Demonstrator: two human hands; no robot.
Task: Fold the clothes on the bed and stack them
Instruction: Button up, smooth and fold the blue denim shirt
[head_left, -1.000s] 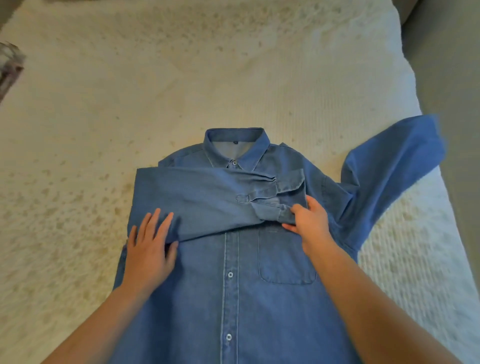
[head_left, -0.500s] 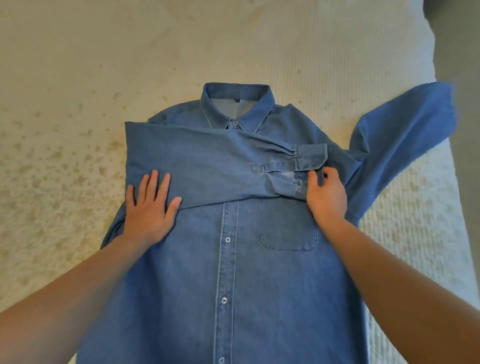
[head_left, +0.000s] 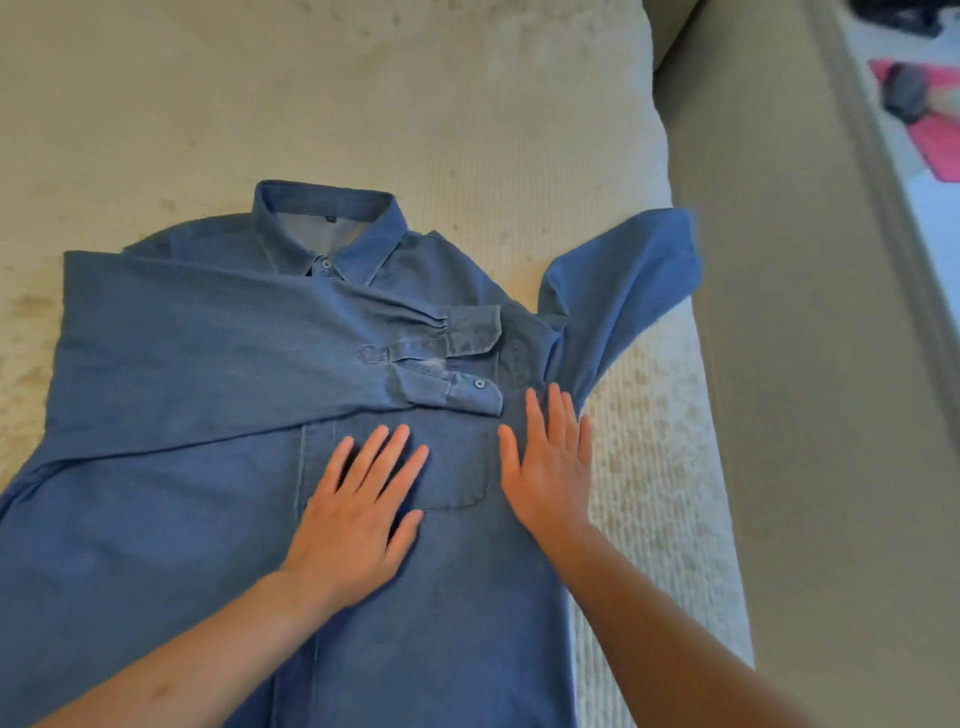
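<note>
A blue denim shirt (head_left: 208, 519) is lying face up on the bed (head_left: 467, 104), its collar (head_left: 327, 223) pointing away from the person and its buttoned front running down toward the bottom edge of the view. One sleeve (head_left: 218, 348) is lying folded straight across the chest, its open cuff (head_left: 457, 358) ending just above the chest pocket (head_left: 457, 467). The other sleeve (head_left: 618, 280) is sticking out to the side, bending upward and reaching the edge of the bed.

The left hand (head_left: 358, 509) is lying flat on the shirt front, fingers spread and straight, covering part of the pocket; its grip is wide and holding nothing. The right hand (head_left: 550, 467) is lying flat beside it at the shirt's side edge, fingers straight and close together, fingertips just below the armhole of the unfolded sleeve; its grip is also wide and holding nothing.

The bed is wearing a cream textured cover. Beyond its far side, a beige upholstered frame (head_left: 779, 312) is running along, and something pink (head_left: 935, 140) is lying on the floor past it.
</note>
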